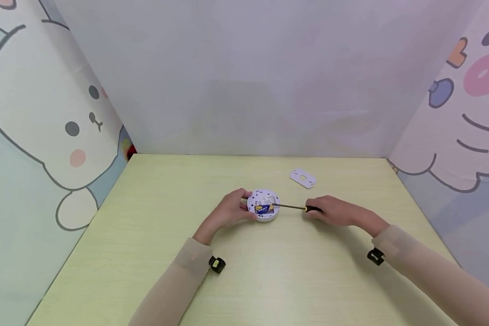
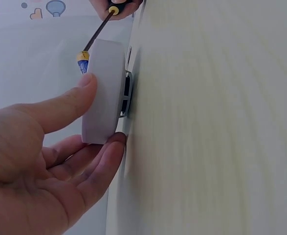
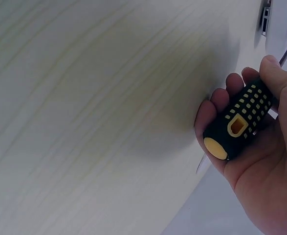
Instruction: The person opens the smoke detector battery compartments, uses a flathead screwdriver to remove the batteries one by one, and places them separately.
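Note:
My left hand [image 1: 231, 209] grips the left edge of a round white smoke detector [image 1: 262, 196], thumb on one side and fingers on the other. Its back faces up, showing a blue and yellow battery [image 1: 264, 209]. In the left wrist view, one end of the battery [image 2: 83, 61] stands out past the casing. With curled fingers, my right hand [image 1: 332, 210] holds a screwdriver [image 1: 292, 207] by its black and yellow handle [image 3: 241, 117]. The shaft points left, and its tip is at the battery's right end; whether they touch I cannot tell.
Behind the detector, a white mounting plate [image 1: 303, 178] with a central hole lies flat on the light wooden table [image 1: 179, 181]. Fabric walls with cartoon animals [image 1: 73, 131] border the table at the back and sides. Each sleeve carries a black strap clip [image 1: 217, 264].

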`<state>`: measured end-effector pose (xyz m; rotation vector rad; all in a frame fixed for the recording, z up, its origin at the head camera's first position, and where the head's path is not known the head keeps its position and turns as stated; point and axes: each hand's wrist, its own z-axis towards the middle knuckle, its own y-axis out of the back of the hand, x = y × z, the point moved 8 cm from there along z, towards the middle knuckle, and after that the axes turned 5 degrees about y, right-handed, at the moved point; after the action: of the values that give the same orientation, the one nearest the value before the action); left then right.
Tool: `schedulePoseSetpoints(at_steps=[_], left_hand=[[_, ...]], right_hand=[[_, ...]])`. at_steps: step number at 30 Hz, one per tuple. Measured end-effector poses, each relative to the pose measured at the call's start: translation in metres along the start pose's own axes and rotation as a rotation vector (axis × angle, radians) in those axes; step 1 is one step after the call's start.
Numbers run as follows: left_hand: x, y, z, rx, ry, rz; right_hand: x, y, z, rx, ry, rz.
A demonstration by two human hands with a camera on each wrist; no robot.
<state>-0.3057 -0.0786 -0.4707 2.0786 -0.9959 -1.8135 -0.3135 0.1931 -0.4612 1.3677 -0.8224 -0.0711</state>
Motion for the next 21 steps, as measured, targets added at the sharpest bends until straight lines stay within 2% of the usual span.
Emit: schedulePoseSetpoints(at_steps=[21], left_hand=[[0.003,0.001,0.002,0.007,-0.002,-0.022]], right_hand=[[0.001,0.004,-0.012,-0.035,0.027,-0.055]])
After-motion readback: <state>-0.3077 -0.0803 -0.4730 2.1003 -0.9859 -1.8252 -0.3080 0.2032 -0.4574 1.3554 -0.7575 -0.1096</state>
